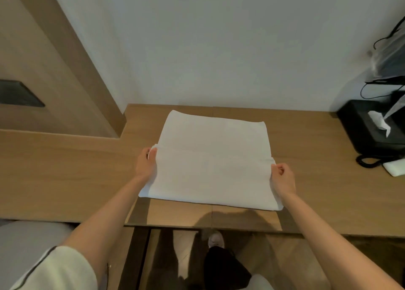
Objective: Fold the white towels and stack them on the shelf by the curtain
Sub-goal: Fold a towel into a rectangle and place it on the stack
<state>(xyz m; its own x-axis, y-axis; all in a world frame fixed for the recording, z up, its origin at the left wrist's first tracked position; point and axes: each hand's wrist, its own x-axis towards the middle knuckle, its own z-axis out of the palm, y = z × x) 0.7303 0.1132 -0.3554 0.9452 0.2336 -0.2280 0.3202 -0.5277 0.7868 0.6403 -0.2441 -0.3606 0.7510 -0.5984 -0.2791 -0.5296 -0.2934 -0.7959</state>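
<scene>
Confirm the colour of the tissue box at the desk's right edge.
The tissue box is plain black, seen best in the head view.

Both my arms reach forward and spread apart, bare from above the elbow down. My left hand point(146, 162) grips the left edge of the towel point(210, 158), with a digit laid on top of the cloth and the rest curled at its edge. My right hand point(283, 178) pinches the right edge, fingers curled in toward the palm, the back of the hand turned up. The left hand sits a little farther from me than the right. My left forearm point(105, 219) comes in from the lower left, out of a pale sleeve point(57, 267) with dark trim. My right forearm point(328, 235) comes in from the lower right. Between them, lower down, shows one leg point(221, 265) in dark cloth and a light shoe point(215, 239).
</scene>
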